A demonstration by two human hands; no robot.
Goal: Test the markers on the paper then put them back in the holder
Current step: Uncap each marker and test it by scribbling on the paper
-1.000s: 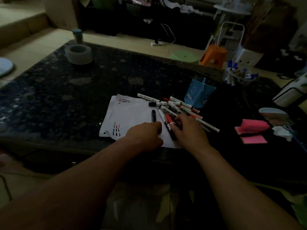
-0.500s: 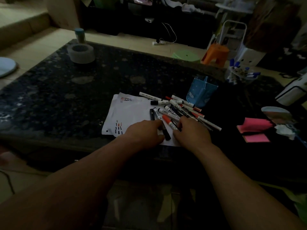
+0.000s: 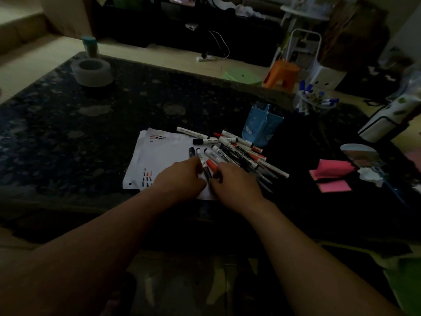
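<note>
A white sheet of paper (image 3: 164, 153) with short black and red test strokes lies on the dark stone table (image 3: 68, 124). Several markers (image 3: 239, 151) are piled on its right edge, in front of the blue holder (image 3: 262, 128). Both hands meet over the sheet's near right corner. My left hand (image 3: 182, 176) grips the white barrel of a black marker (image 3: 204, 166). My right hand (image 3: 234, 181) pinches that marker's dark lower end. A red-capped marker (image 3: 211, 164) lies just beside my right fingers. The dim light hides the fingertips.
A grey tape roll (image 3: 92, 71) sits at the far left of the table. Pink sticky notes (image 3: 332, 172) lie to the right. A clear cup of blue-capped markers (image 3: 312, 99) stands behind the holder. An orange stool (image 3: 282, 74) is on the floor beyond.
The black marker has come off the paper and now sits between my two hands. My hands have closed in toward each other. The view shifted slightly.
</note>
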